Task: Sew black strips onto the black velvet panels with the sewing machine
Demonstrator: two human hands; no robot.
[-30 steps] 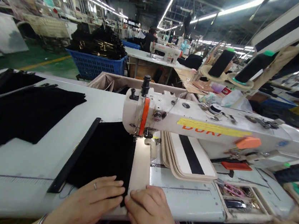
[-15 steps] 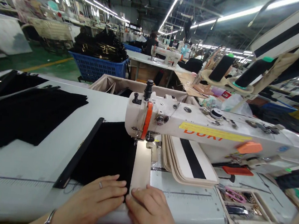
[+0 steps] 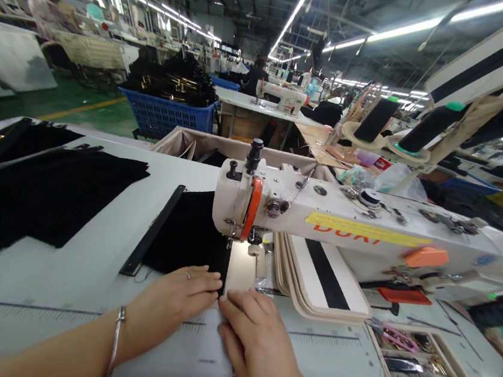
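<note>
My left hand (image 3: 176, 295) lies flat with fingers stretched on the near right corner of a black fabric panel (image 3: 188, 226). A stiff black strip (image 3: 153, 232) runs along that panel's left edge. With its fingers laid out, my right hand (image 3: 259, 337) presses on the near end of a beige piece (image 3: 242, 266), beside the black panel. The fingertips of both hands almost meet at the seam line. Just beyond them, the sewing machine's (image 3: 365, 226) head stands over the far part of this edge; the exact needle point is hard to make out.
White panels with a black stripe (image 3: 321, 275) are stacked under the machine arm. At the right is a tray of small tools (image 3: 422, 365). More black fabric (image 3: 51, 190) lies on the left of the table. Behind stand a blue basket (image 3: 164, 115) and thread cones (image 3: 377, 118).
Both hands have slid away from me towards the machine head, and the black panel and beige piece have moved with them. More of the table's near edge shows.
</note>
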